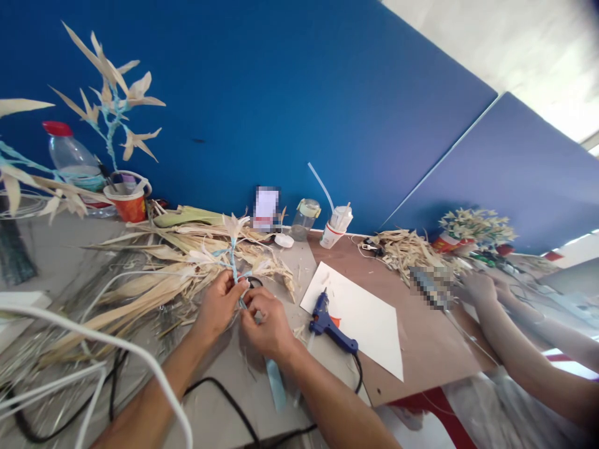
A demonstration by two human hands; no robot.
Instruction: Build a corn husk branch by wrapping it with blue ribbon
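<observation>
Red cup (131, 207): props branch (112, 128) upright.
Left hand (219, 304): grip pinching blue-wrapped stem (233, 254) above counter (248, 393), apparently steadying it.
Right hand (270, 323): grip curled near stem's base; cannot tell around what.
Glue gun (322, 321): on board (379, 324), probably catching drips.

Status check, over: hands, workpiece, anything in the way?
Left hand pinching blue-wrapped stem, husk flower on top. Right hand at lower end, grip unclear. Glue gun right, on white sheet; black cable loops nearer the wearer.
</observation>
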